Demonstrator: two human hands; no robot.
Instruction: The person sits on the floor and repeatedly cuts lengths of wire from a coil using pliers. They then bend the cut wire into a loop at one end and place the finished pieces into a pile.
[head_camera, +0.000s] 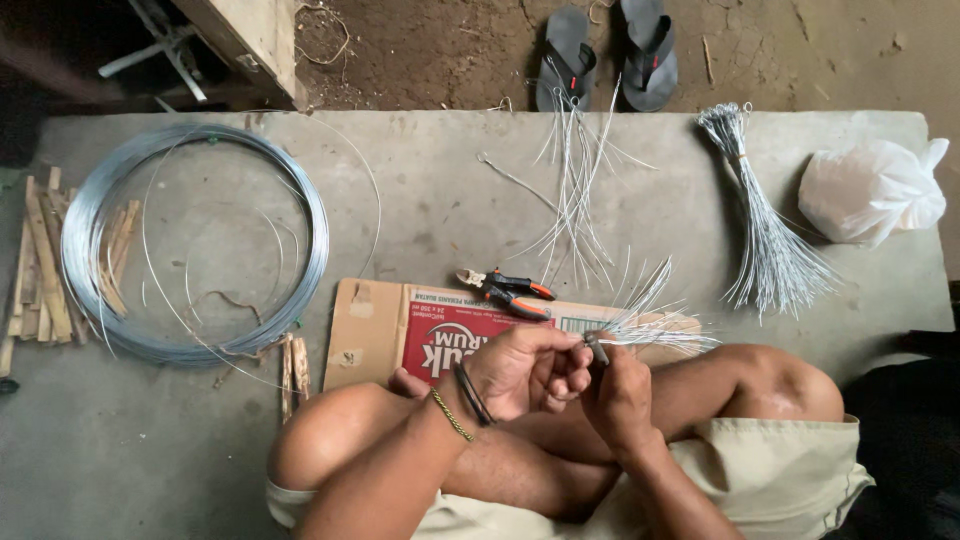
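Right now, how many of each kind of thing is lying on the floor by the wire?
Wire coil: 1
Tied wire bundle: 1
Pliers: 1
Sandals: 2
White plastic bag: 1
Cardboard sheet: 1
Total: 7

Seated person, seen from above: bare arms and bare knees. Left hand (525, 372) bears a black wristband (472, 394) and, just behind the wristband, a thin gold chain bracelet (452, 416). Khaki shorts (770, 470) cover the lap.
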